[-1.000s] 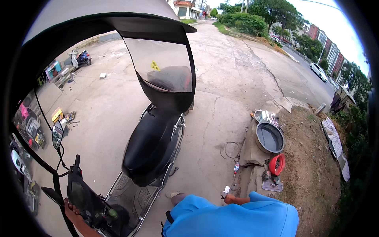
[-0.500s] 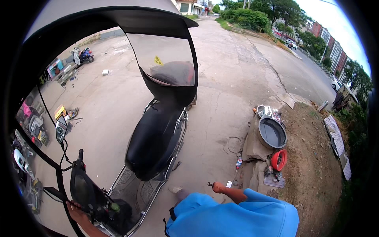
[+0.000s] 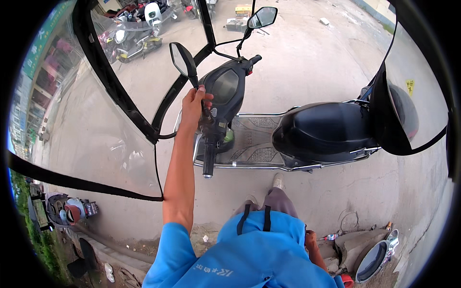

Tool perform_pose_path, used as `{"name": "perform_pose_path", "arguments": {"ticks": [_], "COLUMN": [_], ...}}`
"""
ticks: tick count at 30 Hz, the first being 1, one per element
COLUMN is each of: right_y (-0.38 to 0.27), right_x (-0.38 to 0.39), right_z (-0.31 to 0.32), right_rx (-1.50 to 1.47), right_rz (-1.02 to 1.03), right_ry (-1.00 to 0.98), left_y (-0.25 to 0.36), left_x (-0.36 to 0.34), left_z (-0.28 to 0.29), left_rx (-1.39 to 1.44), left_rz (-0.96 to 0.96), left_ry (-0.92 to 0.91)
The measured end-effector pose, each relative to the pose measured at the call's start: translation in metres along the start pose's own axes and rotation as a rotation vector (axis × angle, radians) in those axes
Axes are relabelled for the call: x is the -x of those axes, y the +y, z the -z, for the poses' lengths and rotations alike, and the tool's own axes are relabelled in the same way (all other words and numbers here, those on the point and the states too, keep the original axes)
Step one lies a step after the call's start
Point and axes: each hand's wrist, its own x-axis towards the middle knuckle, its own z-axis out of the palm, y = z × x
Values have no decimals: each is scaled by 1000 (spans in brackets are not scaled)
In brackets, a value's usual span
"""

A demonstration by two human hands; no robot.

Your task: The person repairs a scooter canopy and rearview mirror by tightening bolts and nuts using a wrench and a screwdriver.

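Observation:
My left hand [image 3: 194,103] is closed around the lower stem of the near rear-view mirror [image 3: 182,60], beside the scooter's dark dashboard [image 3: 224,89]. The black handlebar grip [image 3: 209,158] lies just below that hand. The far mirror [image 3: 262,18] stands on its own stem beyond the dashboard. My right hand [image 3: 311,236] is low at my right side, fingers curled and partly covered by my blue top. The small dark wrench it held a moment earlier is hidden now. The scooter's black seat [image 3: 326,132] stretches to the right behind the footboard [image 3: 252,139].
A black-framed canopy [image 3: 115,91] with clear plastic panels surrounds the scooter. A grey basin [image 3: 372,261] stands on a stone ledge at lower right. Parked scooters [image 3: 132,43] and a toolbox [image 3: 237,24] are at the back. A red bucket [image 3: 73,214] is at far left.
The view has swung left toward the handlebars. My left hand has come to the near mirror's stem. My right hand has drawn in against my side, and its wrench has gone out of sight.

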Motion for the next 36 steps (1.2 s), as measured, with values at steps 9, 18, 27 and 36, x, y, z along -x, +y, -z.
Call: {"name": "perform_pose_path", "arguments": {"ticks": [9, 18, 27, 36], "right_y": [-145, -504, -721, -761], "right_x": [-15, -22, -58, -59], "right_z": [52, -6, -92, -144], "right_rx": [-542, -855, -700, -899], "right_rz": [-69, 354, 468, 307], "right_ry": [-147, -695, -751, -727], "left_y": [-16, -14, -15, -9], "left_x": [20, 27, 38, 39], "left_z": [-24, -28, -27, -33], "left_rx": [-290, -369, -463, -529], "left_rz": [-176, -144, -230, -212], "left_ry": [109, 297, 387, 412]}}
